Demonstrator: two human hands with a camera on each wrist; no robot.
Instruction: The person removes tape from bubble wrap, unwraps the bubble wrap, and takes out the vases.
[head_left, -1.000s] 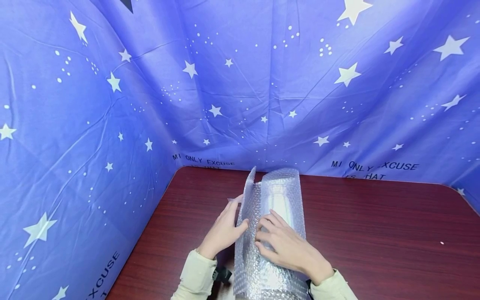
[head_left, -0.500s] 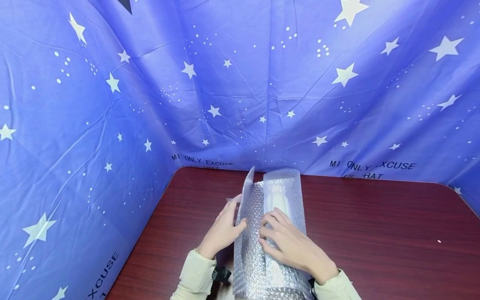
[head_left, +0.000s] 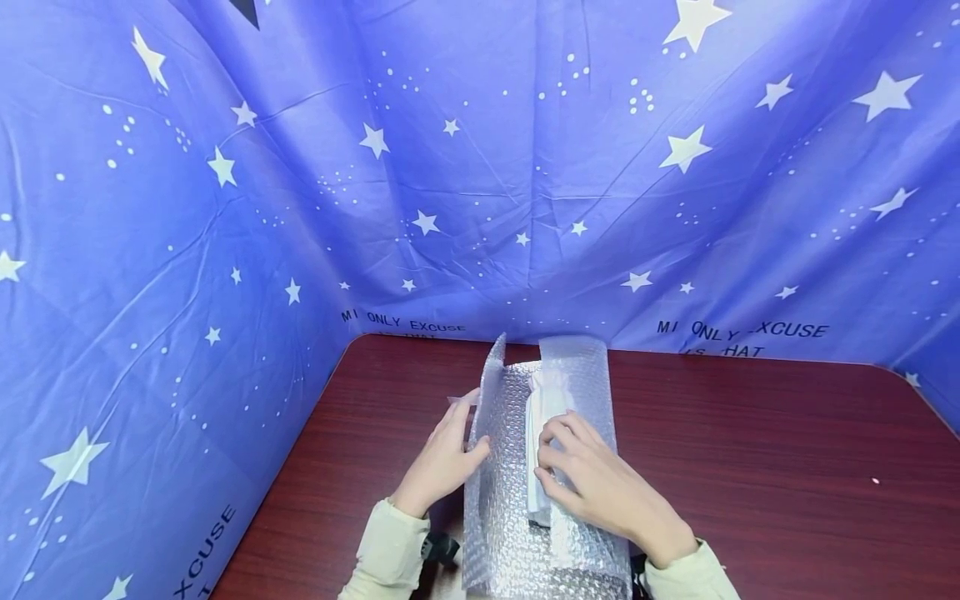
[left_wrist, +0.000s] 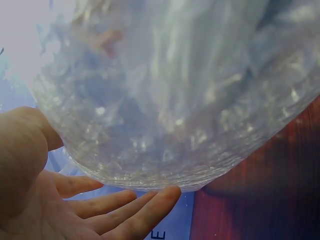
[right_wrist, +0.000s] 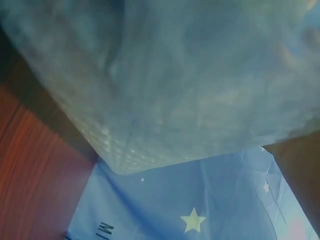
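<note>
A sheet of bubble wrap [head_left: 510, 550] lies lengthwise in front of me, its left side standing up and its right flap folded inward. Between them shows a long white bundle [head_left: 551, 392], partly under the right flap. My left hand [head_left: 438, 467] holds the upright side, fingers outside and thumb over the inner face. In the left wrist view the fingers of that hand [left_wrist: 110, 215] lie below the bubble wrap [left_wrist: 150, 125]. My right hand [head_left: 607, 483] grips the right flap's inner edge with curled fingers. Blurred bubble wrap [right_wrist: 175, 130] fills most of the right wrist view, where the hand is hidden.
A dark red wood-grain table [head_left: 750, 442] carries everything. Blue curtains [head_left: 525, 167] with pale stars stand behind it and along the left. A tiny white speck [head_left: 876, 481] lies far right. A black device [head_left: 441, 548] sits at my left wrist.
My right hand has moved to the right with the flap's edge, and the white bundle now lies uncovered along its left side. My left hand has stayed nearly in place.
</note>
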